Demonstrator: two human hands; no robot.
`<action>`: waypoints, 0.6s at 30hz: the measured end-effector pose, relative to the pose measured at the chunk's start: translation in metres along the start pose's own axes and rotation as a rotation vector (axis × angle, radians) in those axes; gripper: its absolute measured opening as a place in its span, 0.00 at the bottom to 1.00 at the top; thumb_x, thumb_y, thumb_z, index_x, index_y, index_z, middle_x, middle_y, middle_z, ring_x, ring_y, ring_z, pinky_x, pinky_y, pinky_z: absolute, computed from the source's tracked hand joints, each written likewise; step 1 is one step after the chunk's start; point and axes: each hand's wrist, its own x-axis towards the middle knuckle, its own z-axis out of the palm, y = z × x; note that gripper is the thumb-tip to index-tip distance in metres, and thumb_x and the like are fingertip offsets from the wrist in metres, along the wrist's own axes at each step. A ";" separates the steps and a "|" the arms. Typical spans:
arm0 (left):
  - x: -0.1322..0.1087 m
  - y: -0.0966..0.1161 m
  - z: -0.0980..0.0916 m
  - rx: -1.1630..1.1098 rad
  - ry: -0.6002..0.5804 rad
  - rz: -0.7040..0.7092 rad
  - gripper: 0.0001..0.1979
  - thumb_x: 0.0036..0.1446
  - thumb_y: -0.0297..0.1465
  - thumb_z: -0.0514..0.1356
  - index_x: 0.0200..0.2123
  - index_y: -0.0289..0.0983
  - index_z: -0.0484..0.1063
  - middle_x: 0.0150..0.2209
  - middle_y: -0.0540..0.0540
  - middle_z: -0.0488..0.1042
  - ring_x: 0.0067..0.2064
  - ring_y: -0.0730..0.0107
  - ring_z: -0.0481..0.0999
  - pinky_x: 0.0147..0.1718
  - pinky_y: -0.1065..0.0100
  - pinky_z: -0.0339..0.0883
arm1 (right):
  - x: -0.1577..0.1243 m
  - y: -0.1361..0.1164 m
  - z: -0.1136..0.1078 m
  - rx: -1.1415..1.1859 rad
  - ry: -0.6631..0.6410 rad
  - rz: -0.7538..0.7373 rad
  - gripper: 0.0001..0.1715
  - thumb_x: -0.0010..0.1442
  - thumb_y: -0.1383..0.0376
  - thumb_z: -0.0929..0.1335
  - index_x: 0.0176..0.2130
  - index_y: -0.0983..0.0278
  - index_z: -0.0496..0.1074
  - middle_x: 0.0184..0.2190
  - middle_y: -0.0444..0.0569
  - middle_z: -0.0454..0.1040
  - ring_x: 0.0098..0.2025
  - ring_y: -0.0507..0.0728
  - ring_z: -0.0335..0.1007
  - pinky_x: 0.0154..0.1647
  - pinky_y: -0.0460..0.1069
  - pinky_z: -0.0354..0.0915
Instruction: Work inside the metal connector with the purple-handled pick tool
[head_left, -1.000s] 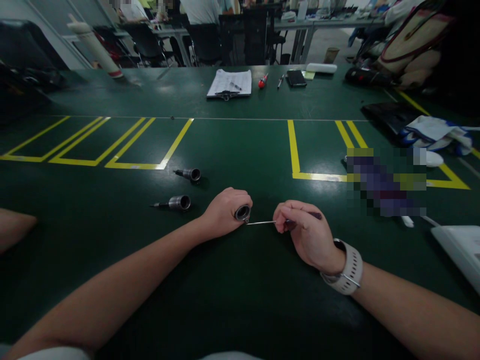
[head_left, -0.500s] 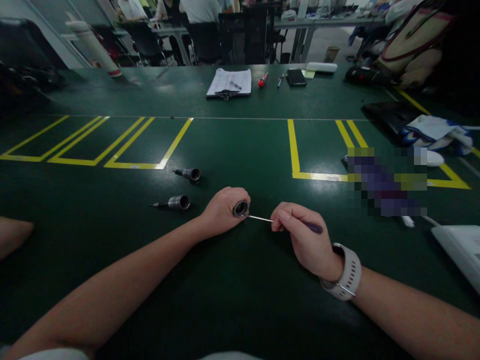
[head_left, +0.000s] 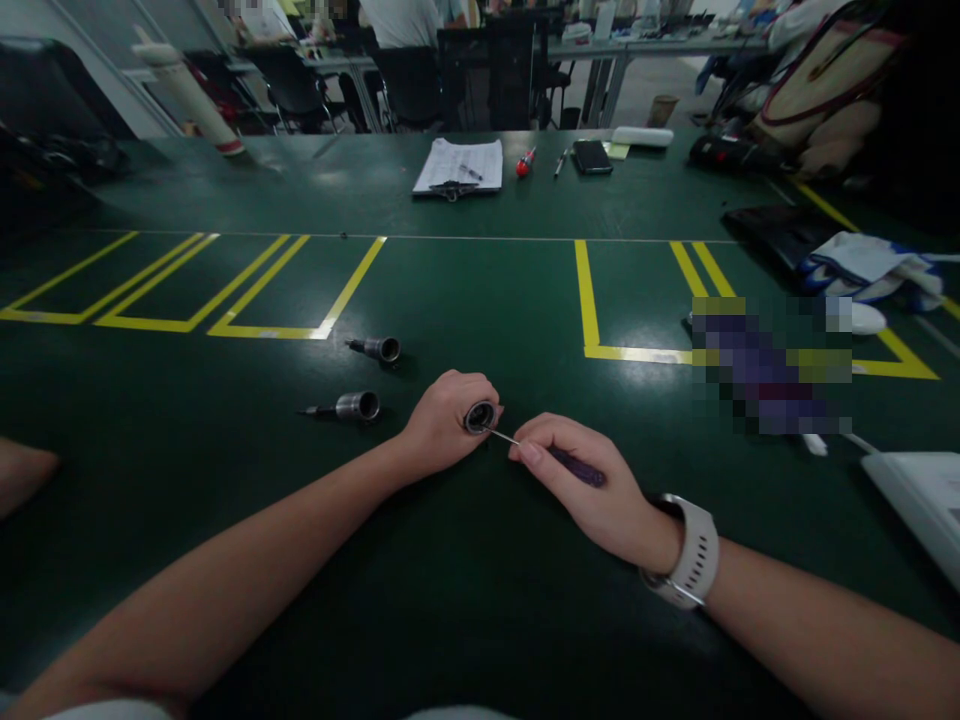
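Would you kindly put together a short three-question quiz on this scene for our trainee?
1. What does the left hand hold: A) the clipboard, B) a metal cup-shaped part, or C) the keyboard?
2. How many similar parts lie on the green table to the left of that hand?
3. True or false: the right hand holds a purple-handled tool.

Key: 1: B; 2: two; 3: true.
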 end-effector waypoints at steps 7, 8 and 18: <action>0.001 0.000 0.000 0.010 0.013 -0.026 0.08 0.54 0.29 0.55 0.23 0.36 0.62 0.23 0.53 0.66 0.26 0.75 0.65 0.29 0.70 0.57 | 0.002 0.003 0.001 0.120 -0.033 0.072 0.08 0.61 0.65 0.63 0.39 0.61 0.71 0.38 0.47 0.72 0.41 0.56 0.69 0.43 0.53 0.65; 0.002 0.000 0.000 0.005 0.018 -0.029 0.08 0.54 0.29 0.55 0.23 0.36 0.62 0.23 0.53 0.66 0.26 0.75 0.65 0.28 0.70 0.57 | 0.002 0.003 0.001 0.121 -0.034 0.074 0.08 0.61 0.65 0.64 0.39 0.60 0.71 0.38 0.47 0.72 0.41 0.56 0.69 0.43 0.54 0.65; 0.001 0.002 0.000 -0.065 -0.017 -0.057 0.06 0.52 0.26 0.55 0.24 0.36 0.63 0.23 0.52 0.66 0.26 0.75 0.65 0.26 0.72 0.57 | -0.006 -0.002 0.002 -0.181 0.073 -0.147 0.06 0.60 0.69 0.63 0.36 0.63 0.70 0.34 0.50 0.72 0.38 0.56 0.68 0.41 0.53 0.65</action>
